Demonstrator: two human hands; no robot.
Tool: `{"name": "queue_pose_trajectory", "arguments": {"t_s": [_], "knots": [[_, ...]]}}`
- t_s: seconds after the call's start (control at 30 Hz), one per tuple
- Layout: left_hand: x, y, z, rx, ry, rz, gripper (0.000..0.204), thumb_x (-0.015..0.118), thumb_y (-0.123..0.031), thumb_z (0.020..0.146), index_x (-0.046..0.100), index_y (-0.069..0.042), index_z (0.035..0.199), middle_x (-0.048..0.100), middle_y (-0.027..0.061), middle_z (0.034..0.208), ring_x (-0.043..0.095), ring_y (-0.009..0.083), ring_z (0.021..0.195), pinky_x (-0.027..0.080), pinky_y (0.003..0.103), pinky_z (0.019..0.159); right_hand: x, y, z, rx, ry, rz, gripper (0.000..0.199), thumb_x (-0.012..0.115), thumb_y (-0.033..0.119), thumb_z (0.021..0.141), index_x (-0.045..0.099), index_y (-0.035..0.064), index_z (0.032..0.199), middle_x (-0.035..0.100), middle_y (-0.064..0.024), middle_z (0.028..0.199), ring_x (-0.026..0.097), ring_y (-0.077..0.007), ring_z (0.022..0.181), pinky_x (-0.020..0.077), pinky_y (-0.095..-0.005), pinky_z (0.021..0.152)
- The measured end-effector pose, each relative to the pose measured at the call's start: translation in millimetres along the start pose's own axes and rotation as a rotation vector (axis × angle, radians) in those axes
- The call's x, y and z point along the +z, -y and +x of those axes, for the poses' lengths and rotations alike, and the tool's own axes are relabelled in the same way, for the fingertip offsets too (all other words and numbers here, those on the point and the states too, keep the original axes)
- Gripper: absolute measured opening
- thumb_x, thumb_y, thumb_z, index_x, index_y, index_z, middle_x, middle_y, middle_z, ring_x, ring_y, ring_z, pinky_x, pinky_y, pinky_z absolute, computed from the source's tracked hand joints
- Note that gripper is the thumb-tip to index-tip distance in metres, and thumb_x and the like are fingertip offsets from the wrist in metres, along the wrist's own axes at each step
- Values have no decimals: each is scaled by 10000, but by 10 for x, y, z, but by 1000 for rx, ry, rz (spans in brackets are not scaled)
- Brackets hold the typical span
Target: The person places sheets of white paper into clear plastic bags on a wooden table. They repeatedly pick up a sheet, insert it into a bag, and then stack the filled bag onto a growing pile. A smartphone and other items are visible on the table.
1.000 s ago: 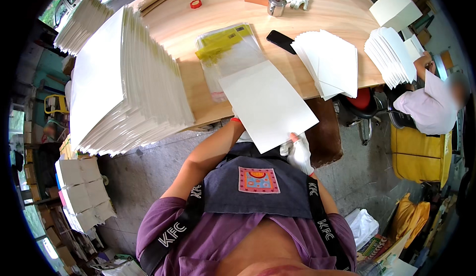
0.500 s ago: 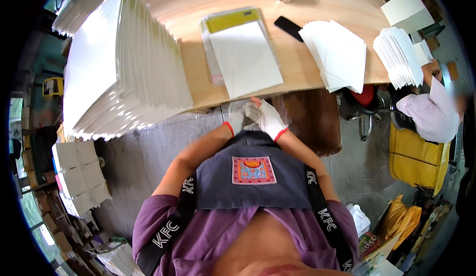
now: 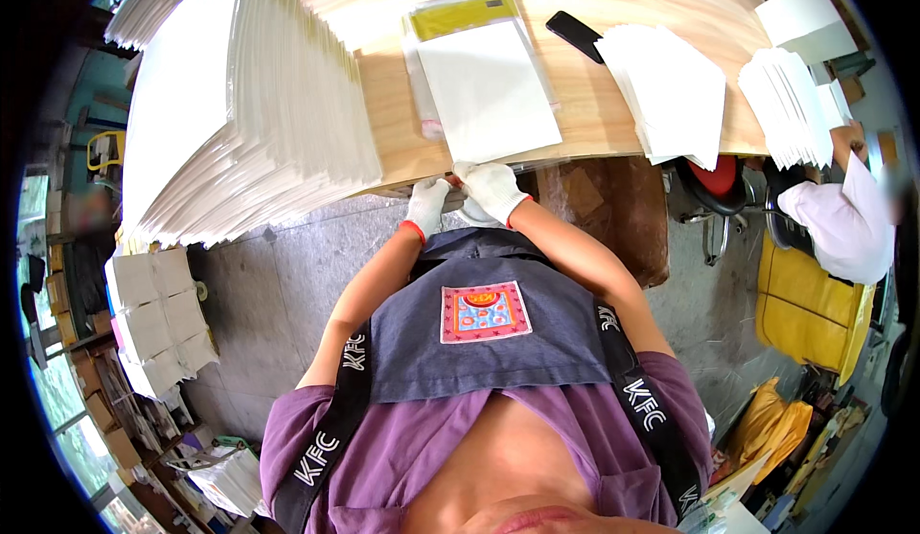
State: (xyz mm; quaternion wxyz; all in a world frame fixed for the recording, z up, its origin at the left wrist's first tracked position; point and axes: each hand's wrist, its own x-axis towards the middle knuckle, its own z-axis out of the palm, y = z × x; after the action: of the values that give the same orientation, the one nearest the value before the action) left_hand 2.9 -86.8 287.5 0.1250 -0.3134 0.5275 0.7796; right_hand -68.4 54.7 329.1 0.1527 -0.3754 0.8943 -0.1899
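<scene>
While the sheet (image 3: 494,88) stayed, left hand (image 3: 427,205) and right hand (image 3: 494,194) neared it, grip unclear.

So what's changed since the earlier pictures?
The white sheet, first held over the table edge, moved forward and now lies on the clear bags. The right hand, which gripped it, now sits beside the left hand at that edge; whether either touches the sheet is unclear. The tall stack, phone and fanned sheets stayed put.
</scene>
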Motion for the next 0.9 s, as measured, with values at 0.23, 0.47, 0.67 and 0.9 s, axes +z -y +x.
{"name": "queue_pose_trajectory", "arguments": {"t_s": [0.23,0.47,0.67,0.9], "knots": [[-199,29,-26,113,-130,103,193,551,-121,880,627,48,932,661,124,871,662,218,755,550,304,686,-187,-1533,-1010,445,-672,1701,79,468,57,841,538,20,849,623,-110,816,614,-201,646,523,-300,583],[-283,-106,-151,722,-224,1178,272,623,-144,812,629,-102,1081,630,91,1033,643,213,784,514,324,651,795,-2741,-2911,602,281,290,325,463,270,866,631,55,1042,634,-145,1003,597,-290,903,469,-364,800],[-97,-174,-139,1081,-90,1408,346,608,-47,763,631,-206,1071,570,5,1182,617,283,898,526,392,670,-158,-1128,-1561,416,-259,-80,217,551,283,818,581,115,952,638,-143,828,620,-332,818,468,-452,716],[-139,-154,-180,1213,-136,1240,66,664,-84,778,663,-95,843,633,60,930,601,288,779,498,367,643,-299,-915,-722,30,-338,-259,294,685,276,708,614,148,962,586,-46,1043,533,-243,1056,407,-413,900]]}}
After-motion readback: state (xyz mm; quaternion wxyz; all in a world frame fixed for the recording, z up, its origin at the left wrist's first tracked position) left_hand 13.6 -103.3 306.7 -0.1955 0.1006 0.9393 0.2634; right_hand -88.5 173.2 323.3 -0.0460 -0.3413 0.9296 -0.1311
